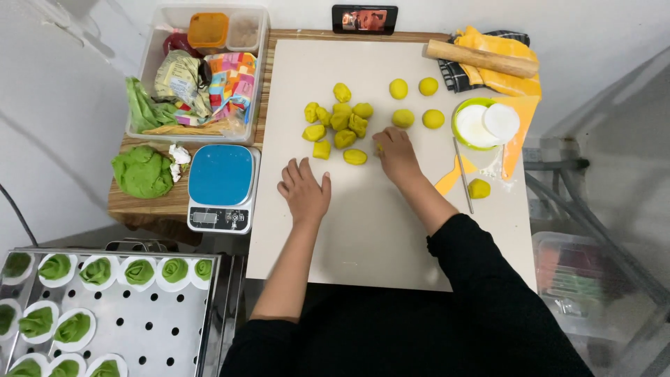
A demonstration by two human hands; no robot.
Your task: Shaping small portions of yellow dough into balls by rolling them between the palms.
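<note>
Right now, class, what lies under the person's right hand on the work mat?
A bit of yellow dough peeks out at the fingertips of the right hand; the hand covers the rest, so its shape is hidden. The left hand lies flat on the beige mat.

A blue kitchen scale [221, 183] sits beside green dough [142, 172]; a wooden rolling pin [481, 58] lies on an orange cloth [513, 84]; a perforated steel tray [139, 328] holds green dumplings [98, 271].

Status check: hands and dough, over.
Left hand flat on the board, open. Right hand pressing a yellow dough piece. Cluster of cut yellow pieces just ahead.
</note>
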